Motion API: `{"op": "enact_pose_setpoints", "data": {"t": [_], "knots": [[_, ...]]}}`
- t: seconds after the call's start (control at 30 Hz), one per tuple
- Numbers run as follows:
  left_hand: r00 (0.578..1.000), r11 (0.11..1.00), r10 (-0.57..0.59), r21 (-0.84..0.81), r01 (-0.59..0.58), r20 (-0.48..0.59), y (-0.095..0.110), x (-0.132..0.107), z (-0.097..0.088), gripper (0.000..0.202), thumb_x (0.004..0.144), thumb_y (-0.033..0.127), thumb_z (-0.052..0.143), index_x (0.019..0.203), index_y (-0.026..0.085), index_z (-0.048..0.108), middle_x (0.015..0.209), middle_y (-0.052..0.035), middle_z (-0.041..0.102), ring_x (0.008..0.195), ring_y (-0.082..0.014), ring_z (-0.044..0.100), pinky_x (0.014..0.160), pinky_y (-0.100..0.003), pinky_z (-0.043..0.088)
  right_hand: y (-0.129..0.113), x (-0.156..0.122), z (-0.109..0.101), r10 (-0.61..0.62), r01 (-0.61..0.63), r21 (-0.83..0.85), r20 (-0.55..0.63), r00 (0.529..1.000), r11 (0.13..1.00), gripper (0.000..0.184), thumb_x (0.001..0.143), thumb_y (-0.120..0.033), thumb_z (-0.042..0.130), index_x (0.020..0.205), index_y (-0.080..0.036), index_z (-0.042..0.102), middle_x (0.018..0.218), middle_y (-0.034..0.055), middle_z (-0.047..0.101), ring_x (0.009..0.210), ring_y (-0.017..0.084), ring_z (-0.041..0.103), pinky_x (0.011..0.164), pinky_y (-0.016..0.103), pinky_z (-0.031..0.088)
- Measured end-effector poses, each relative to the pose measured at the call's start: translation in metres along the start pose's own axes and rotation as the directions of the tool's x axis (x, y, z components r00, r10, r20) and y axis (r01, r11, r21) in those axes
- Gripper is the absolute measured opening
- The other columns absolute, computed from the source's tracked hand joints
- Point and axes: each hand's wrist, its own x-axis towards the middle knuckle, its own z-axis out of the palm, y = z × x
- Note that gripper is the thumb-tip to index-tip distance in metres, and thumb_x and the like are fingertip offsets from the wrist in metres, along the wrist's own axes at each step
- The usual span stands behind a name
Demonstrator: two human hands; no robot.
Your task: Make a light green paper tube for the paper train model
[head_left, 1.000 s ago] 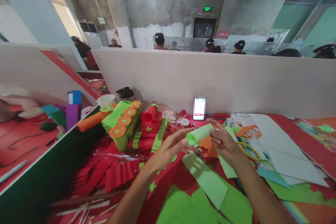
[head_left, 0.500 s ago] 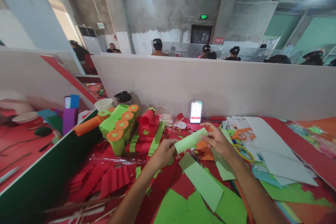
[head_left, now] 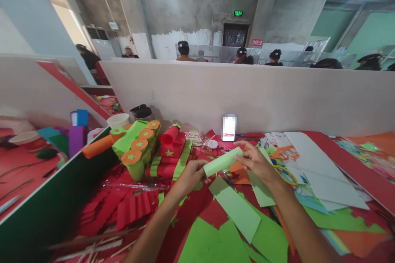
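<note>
A pale green strip of craft paper [head_left: 222, 162], curved lengthwise, is held between my two hands above the table. My left hand [head_left: 194, 174] pinches its left end, and my right hand [head_left: 253, 161] grips the right end with thumb and fingers. Below it lies another flat pale green strip [head_left: 236, 209], partly over bright green sheets [head_left: 212, 240]. A further pale green piece [head_left: 261, 191] rests under my right wrist. To the left stand a green paper model with orange star-topped discs [head_left: 139, 144] and a red paper model with green bands [head_left: 169, 152].
A phone [head_left: 228, 127] leans upright on the white partition [head_left: 191, 90]. White sheets [head_left: 321, 164] and colored scraps cover the right side. A yellow ring [head_left: 288, 176] lies near my right forearm. Folded red paper [head_left: 134, 209] and thin sticks [head_left: 101, 248] lie at left. People sit beyond the partition.
The view has shifted slightly, so everything sits a little higher and further left. Both hands keep hold of the pale green strip, with almost no change in their grip.
</note>
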Motion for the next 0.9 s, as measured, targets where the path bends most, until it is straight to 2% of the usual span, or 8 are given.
{"op": "enact_pose_setpoints", "data": {"t": [0.13,0.2,0.3,0.37,0.47,0.6,0.73,0.9], "knots": [[0.997,0.997,0.066,0.04,-0.065,-0.024,0.0,0.0,0.0,0.016,0.078,0.022,0.052,0.079,0.016,0.066,0.062,0.0008,0.059,0.054,-0.0127,0.055,0.054,-0.023,0.043,0.003,0.001,0.0,0.003,-0.005,-0.06,-0.021,1.0,0.998,0.036,0.082,-0.031,0.066,0.114,-0.023,0.051,0.055,-0.0089,0.049,0.048,0.009,0.044,0.049,0.021,0.035],[0.983,0.989,0.144,0.055,-0.138,-0.116,0.001,0.001,0.001,0.01,0.078,0.023,0.054,0.081,0.017,0.062,0.067,0.0017,0.058,0.056,-0.0117,0.052,0.053,-0.021,0.041,0.004,0.002,0.001,-0.008,0.004,-0.083,-0.051,0.999,0.997,0.036,0.082,-0.03,0.065,0.114,-0.022,0.052,0.054,-0.0088,0.05,0.049,0.01,0.044,0.049,0.022,0.035],[0.904,0.962,0.273,0.115,-0.248,-0.33,0.005,0.0,0.003,0.008,0.079,0.025,0.058,0.076,0.019,0.054,0.069,0.0044,0.051,0.057,-0.0095,0.046,0.053,-0.019,0.037,0.005,0.003,0.002,-0.021,0.013,-0.066,-0.12,0.993,0.998,0.037,0.081,-0.031,0.065,0.114,-0.022,0.053,0.056,-0.0072,0.054,0.049,0.01,0.045,0.049,0.021,0.034],[0.868,0.952,0.303,0.164,-0.258,-0.393,0.008,-0.002,0.004,0.016,0.082,0.03,0.058,0.073,0.019,0.052,0.065,0.0057,0.046,0.055,-0.0092,0.042,0.053,-0.019,0.035,0.005,0.003,0.003,-0.027,0.02,-0.038,-0.177,0.984,0.999,0.037,0.08,-0.032,0.066,0.113,-0.021,0.053,0.056,-0.0068,0.055,0.049,0.01,0.044,0.049,0.021,0.034],[0.87,0.953,0.296,0.187,-0.239,-0.394,0.012,-0.004,0.005,0.026,0.087,0.04,0.054,0.074,0.018,0.058,0.063,0.0042,0.047,0.054,-0.0102,0.041,0.053,-0.021,0.035,0.006,0.004,0.005,-0.03,0.03,-0.003,-0.235,0.972,1.0,0.038,0.078,-0.032,0.067,0.111,-0.021,0.053,0.053,-0.0083,0.051,0.048,0.01,0.044,0.048,0.021,0.032],[0.88,0.959,0.277,0.169,-0.228,-0.386,0.012,-0.005,0.007,0.028,0.082,0.043,0.061,0.074,0.016,0.064,0.06,0.0035,0.048,0.054,-0.0102,0.042,0.051,-0.021,0.033,0.007,0.005,0.01,-0.012,0.013,0.003,-0.237,0.971,1.0,0.035,0.077,-0.029,0.067,0.109,-0.021,0.054,0.051,-0.0091,0.048,0.048,0.01,0.044,0.047,0.021,0.03],[0.905,0.985,0.175,0.072,-0.16,-0.388,0.008,-0.004,0.006,0.03,0.078,0.045,0.066,0.079,0.015,0.066,0.05,0.0067,0.043,0.045,-0.0076,0.034,0.044,-0.02,0.027,0.007,0.004,0.013,-0.006,0.001,-0.023,-0.201,0.98,1.0,0.034,0.079,-0.029,0.066,0.111,-0.022,0.055,0.049,-0.009,0.048,0.048,0.011,0.044,0.049,0.022,0.033],[0.91,0.988,0.137,-0.009,-0.152,-0.392,0.004,-0.002,-0.001,0.033,0.075,0.043,0.071,0.09,0.013,0.068,0.051,0.0066,0.048,0.044,-0.0068,0.037,0.043,-0.019,0.029,0.003,0.001,0.01,0.014,-0.021,-0.059,-0.11,0.994,0.998,0.038,0.083,-0.033,0.065,0.117,-0.024,0.053,0.048,-0.0085,0.049,0.046,0.011,0.044,0.048,0.022,0.031]]}}
